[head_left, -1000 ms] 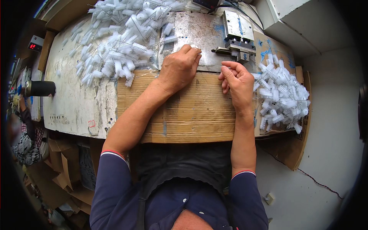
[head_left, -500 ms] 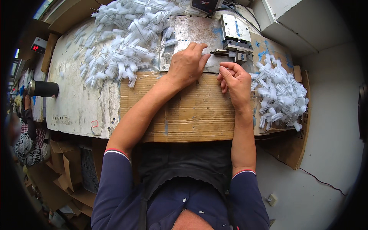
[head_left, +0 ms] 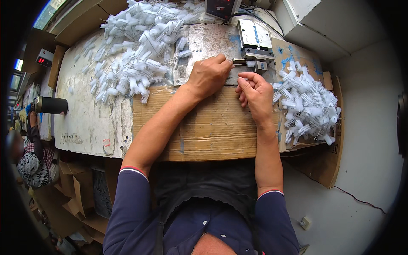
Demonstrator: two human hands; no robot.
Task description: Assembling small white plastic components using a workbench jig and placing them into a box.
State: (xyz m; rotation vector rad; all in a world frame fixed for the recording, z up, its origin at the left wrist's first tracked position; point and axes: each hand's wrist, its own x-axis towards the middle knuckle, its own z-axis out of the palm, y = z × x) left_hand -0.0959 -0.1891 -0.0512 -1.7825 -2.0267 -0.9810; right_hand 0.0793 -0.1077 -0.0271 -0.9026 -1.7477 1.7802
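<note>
My left hand (head_left: 208, 75) is closed, its fingertips pressed together at the near end of a narrow metal piece (head_left: 240, 62) that juts from a small press-like fixture (head_left: 257, 53). What these fingers hold, if anything, is hidden. A white bristle brush (head_left: 250, 63) sits at the fixture's mouth. Just nearer to me, my right hand (head_left: 256, 94) has its thumb and forefinger pinched together, the other fingers curled in. Anything in that pinch is too small to make out. Below both hands lies a sheet of ribbed brown cardboard (head_left: 212, 127).
A big heap of white twisted-wire brushes (head_left: 140, 51) covers the table's far left. A smaller heap (head_left: 308, 104) lies at the right, beside a cardboard wall (head_left: 336, 127). A dark cylinder (head_left: 52, 105) stands at the left edge. A display box (head_left: 221, 8) with cables is behind.
My left hand has moved right, its fingertips now reaching the metal piece of the fixture. My right hand keeps its pinch near the fixture. The whole view has shifted slightly.
</note>
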